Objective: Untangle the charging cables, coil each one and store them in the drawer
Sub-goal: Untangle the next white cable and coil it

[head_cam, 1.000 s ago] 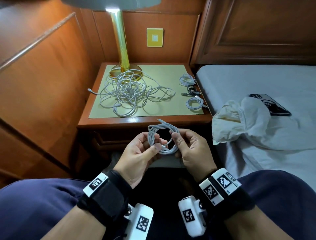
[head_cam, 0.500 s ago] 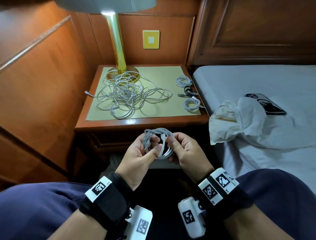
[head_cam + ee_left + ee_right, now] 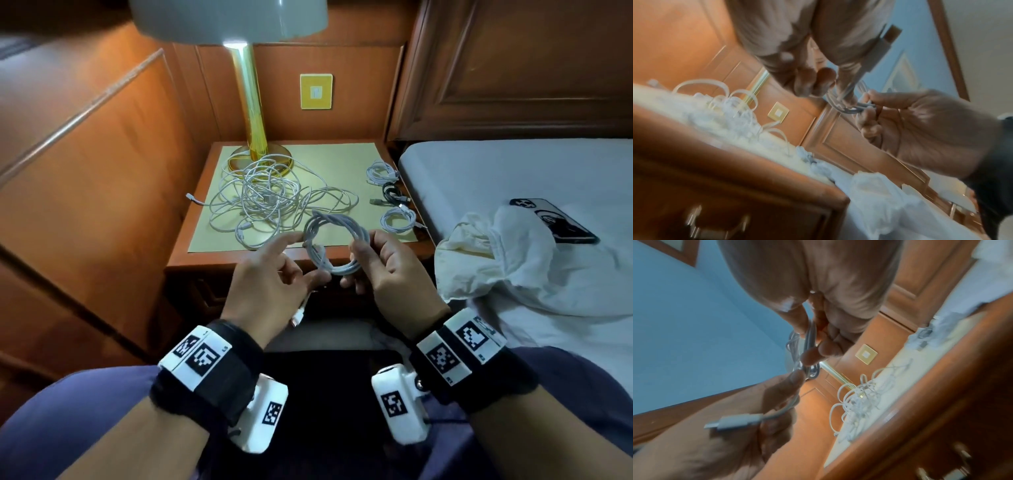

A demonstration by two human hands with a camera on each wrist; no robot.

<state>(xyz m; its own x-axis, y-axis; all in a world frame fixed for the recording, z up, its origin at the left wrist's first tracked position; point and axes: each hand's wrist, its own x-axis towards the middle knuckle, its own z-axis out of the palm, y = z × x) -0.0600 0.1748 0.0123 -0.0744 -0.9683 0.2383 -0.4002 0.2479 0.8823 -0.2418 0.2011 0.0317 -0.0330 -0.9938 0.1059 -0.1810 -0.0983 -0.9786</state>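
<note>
Grey-white charging cable wound into a round coil [image 3: 334, 244] is held in the air between both hands, just near of the nightstand's front edge; right hand [image 3: 387, 270] pinches the coil's right side between thumb and curled fingers; left hand [image 3: 270, 284] grips the cable's loose tail at the coil's lower left, index finger stretched out toward the coil's left side; the tail's white plug end [image 3: 298, 317] hangs below the left palm, and shows in the right wrist view [image 3: 735, 420] sticking out past the left fingers; left wrist view is blurred but shows the right hand's fingers [image 3: 869, 116] closed on the coil strands.

Far of the coil, on the tan mat of the brown wooden nightstand [image 3: 205, 260], lies a loose tangled pile of white cables [image 3: 270, 198], touching the round base of the gold-stemmed table lamp [image 3: 253, 113]; along the mat's right edge sit three small coiled cables in a row: white one [image 3: 381, 171] farthest, black one [image 3: 392, 193] in the middle, white one [image 3: 399, 221] nearest.

Right of the nightstand is a bed with grey sheet [image 3: 513, 171]; crumpled white cloth [image 3: 513, 260] on it; dark phone [image 3: 555, 221] partly under the cloth's far side; yellow square wall plate [image 3: 316, 91] on the wood panel behind the lamp.
</note>
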